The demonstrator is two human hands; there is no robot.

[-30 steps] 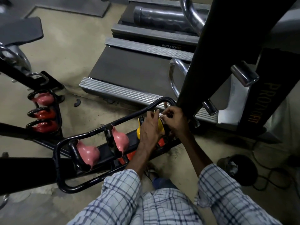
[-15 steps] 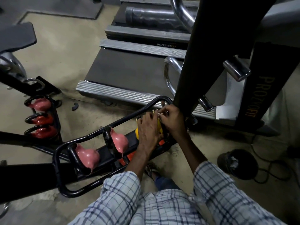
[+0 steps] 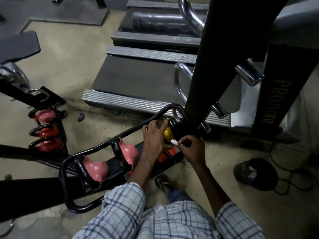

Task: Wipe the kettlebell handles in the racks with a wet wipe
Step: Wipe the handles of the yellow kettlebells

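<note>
Head view: left hand (image 3: pixel 153 138) lies spread on the yellow kettlebell (image 3: pixel 167 136) at the rack's (image 3: pixel 110 145) far right end. Right hand (image 3: pixel 190 149) pinches the wipe (image 3: pixel 174 142) just beside it. The small wipe could slip from that light pinch.

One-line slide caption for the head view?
Left hand steadies the yellow kettlebell in the rack; right hand pinches the wet wipe.
</note>
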